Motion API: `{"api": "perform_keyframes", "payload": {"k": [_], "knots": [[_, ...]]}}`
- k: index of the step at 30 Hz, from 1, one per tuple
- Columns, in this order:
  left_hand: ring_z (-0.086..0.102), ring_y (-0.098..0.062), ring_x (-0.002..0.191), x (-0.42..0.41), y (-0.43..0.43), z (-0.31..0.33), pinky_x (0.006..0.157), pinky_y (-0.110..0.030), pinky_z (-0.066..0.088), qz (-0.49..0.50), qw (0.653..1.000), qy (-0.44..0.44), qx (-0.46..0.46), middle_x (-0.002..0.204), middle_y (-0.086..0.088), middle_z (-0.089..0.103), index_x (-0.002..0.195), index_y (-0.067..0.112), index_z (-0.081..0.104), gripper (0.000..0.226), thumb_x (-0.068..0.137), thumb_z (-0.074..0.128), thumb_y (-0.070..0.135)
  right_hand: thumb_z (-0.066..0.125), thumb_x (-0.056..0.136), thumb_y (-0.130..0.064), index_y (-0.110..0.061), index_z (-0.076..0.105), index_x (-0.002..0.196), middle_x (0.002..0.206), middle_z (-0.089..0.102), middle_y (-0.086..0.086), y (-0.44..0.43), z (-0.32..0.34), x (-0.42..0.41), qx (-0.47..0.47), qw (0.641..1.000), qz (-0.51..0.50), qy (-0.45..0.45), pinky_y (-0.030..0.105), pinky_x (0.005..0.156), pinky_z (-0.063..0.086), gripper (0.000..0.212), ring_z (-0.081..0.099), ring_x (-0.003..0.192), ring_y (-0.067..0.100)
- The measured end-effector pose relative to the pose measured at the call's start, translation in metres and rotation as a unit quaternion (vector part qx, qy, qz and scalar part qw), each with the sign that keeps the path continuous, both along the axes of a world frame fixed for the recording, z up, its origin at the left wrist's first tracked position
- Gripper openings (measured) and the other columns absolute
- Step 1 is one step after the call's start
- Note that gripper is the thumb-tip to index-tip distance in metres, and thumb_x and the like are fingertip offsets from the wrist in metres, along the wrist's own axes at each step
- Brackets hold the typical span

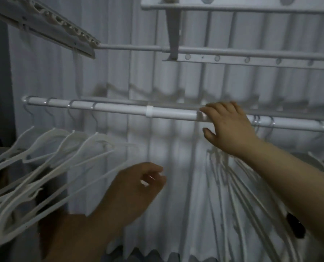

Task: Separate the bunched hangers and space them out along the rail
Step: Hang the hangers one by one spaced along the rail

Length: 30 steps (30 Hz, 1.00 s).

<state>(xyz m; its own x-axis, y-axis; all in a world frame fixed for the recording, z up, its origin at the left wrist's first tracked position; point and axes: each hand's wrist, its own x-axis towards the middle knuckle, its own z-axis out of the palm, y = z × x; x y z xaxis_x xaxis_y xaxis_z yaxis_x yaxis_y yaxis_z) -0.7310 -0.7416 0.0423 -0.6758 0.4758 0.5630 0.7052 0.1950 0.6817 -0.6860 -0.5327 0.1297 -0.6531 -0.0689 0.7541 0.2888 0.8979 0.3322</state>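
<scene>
Reckon bunched hangers light, stiff, slick: pinch one hook up at rail, slide left. Curling right grip over rail; holding left grip loose, empty.

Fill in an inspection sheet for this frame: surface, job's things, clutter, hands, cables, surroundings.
Surface: white rail running left to right, with a collar near its middle.
Job's things: four spaced hangers on the rail's left stretch; bunched hangers packed together on the right, under the right hand.
Clutter: dark patch at lower right, too blurred to identify.
Hands: right hand has fingers curled over the rail beside the bunch; left hand is below the rail, fingers loosely curled, touching no hanger.
Cables: nothing seen.
Surroundings: white curtain behind; upper rack bars overhead; dim picture.
</scene>
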Motion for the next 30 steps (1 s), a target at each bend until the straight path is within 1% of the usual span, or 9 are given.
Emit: {"api": "perform_keyframes", "payload": {"k": [2, 5, 9, 12, 15, 18, 20, 24, 30], "knots": [[0.055, 0.018, 0.068, 0.016, 0.035, -0.010, 0.061, 0.001, 0.039, -0.060, 0.998, -0.028, -0.008, 0.069, 0.017, 0.058, 0.075, 0.038, 0.054, 0.021, 0.080, 0.065, 0.020, 0.061, 0.061, -0.021, -0.001, 0.066, 0.100, 0.099, 0.069, 0.021, 0.019, 0.003, 0.015, -0.024, 1.000, -0.007, 0.001, 0.055, 0.089, 0.045, 0.044, 0.066, 0.090, 0.039], [0.058, 0.006, 0.071, 0.036, 0.078, -0.024, 0.065, -0.003, 0.041, -0.110, 0.989, -0.094, -0.018, 0.080, 0.018, 0.058, 0.098, 0.032, 0.055, 0.021, 0.079, 0.064, 0.036, 0.058, 0.080, -0.024, -0.004, 0.052, 0.125, 0.129, 0.055, 0.017, 0.042, 0.007, 0.033, -0.087, 0.996, -0.037, -0.005, 0.044, 0.109, 0.025, 0.050, 0.048, 0.122, 0.034], [0.053, 0.004, 0.082, 0.053, 0.107, -0.030, 0.076, -0.014, 0.044, -0.093, 0.986, -0.132, -0.036, 0.089, 0.026, 0.046, 0.114, 0.038, 0.039, 0.041, 0.079, 0.059, 0.046, 0.053, 0.088, -0.031, -0.015, 0.035, 0.138, 0.142, 0.043, 0.008, 0.064, 0.006, 0.039, -0.128, 0.990, -0.036, -0.049, 0.034, 0.109, 0.019, 0.056, 0.036, 0.131, 0.027], [0.056, 0.000, 0.070, 0.051, 0.118, -0.033, 0.057, -0.009, 0.043, -0.062, 0.985, -0.154, -0.043, 0.086, 0.015, 0.054, 0.127, 0.028, 0.042, 0.049, 0.083, 0.061, 0.035, 0.052, 0.089, -0.033, -0.017, 0.031, 0.140, 0.142, 0.042, 0.007, 0.069, 0.005, 0.040, -0.123, 0.990, -0.026, -0.065, 0.034, 0.107, 0.020, 0.058, 0.035, 0.130, 0.027], [0.053, -0.003, 0.049, 0.051, 0.120, -0.036, 0.042, -0.011, 0.041, -0.064, 0.975, -0.212, -0.015, 0.076, 0.001, 0.057, 0.118, 0.024, 0.050, 0.033, 0.087, 0.058, 0.018, 0.051, 0.089, -0.037, -0.016, 0.032, 0.138, 0.137, 0.044, 0.006, 0.072, 0.003, 0.039, -0.108, 0.992, -0.023, -0.056, 0.035, 0.106, 0.020, 0.057, 0.037, 0.126, 0.027], [0.048, -0.001, 0.037, 0.053, 0.117, -0.035, 0.037, -0.012, 0.039, -0.047, 0.974, -0.220, 0.025, 0.063, 0.000, 0.054, 0.096, 0.030, 0.051, 0.020, 0.090, 0.053, 0.011, 0.051, 0.088, -0.041, -0.014, 0.037, 0.133, 0.131, 0.049, 0.008, 0.074, 0.001, 0.035, -0.103, 0.994, -0.013, -0.044, 0.035, 0.103, 0.023, 0.054, 0.041, 0.121, 0.029], [0.046, 0.002, 0.031, 0.052, 0.114, -0.033, 0.035, -0.012, 0.038, -0.036, 0.974, -0.220, 0.045, 0.057, 0.001, 0.053, 0.094, 0.030, 0.052, 0.021, 0.090, 0.052, 0.009, 0.052, 0.087, -0.041, -0.012, 0.041, 0.128, 0.125, 0.053, 0.010, 0.076, 0.002, 0.034, -0.108, 0.994, -0.006, -0.032, 0.035, 0.099, 0.026, 0.051, 0.044, 0.117, 0.029], [0.045, 0.000, 0.029, 0.049, 0.103, -0.029, 0.033, -0.013, 0.038, -0.016, 0.970, -0.229, 0.076, 0.036, 0.007, 0.053, 0.088, 0.030, 0.057, 0.024, 0.090, 0.051, 0.007, 0.056, 0.084, -0.039, -0.012, 0.044, 0.123, 0.118, 0.056, 0.010, 0.077, 0.004, 0.032, -0.109, 0.993, -0.007, -0.035, 0.036, 0.095, 0.029, 0.049, 0.046, 0.112, 0.030], [0.047, -0.001, 0.031, 0.038, 0.069, -0.020, 0.035, -0.013, 0.039, 0.044, 0.975, -0.194, 0.098, 0.038, 0.005, 0.054, 0.080, 0.037, 0.056, 0.032, 0.089, 0.052, 0.006, 0.058, 0.084, -0.037, -0.013, 0.040, 0.133, 0.132, 0.049, 0.009, 0.058, 0.007, 0.029, -0.101, 0.994, 0.027, -0.032, 0.038, 0.106, 0.021, 0.057, 0.040, 0.123, 0.029]]}}
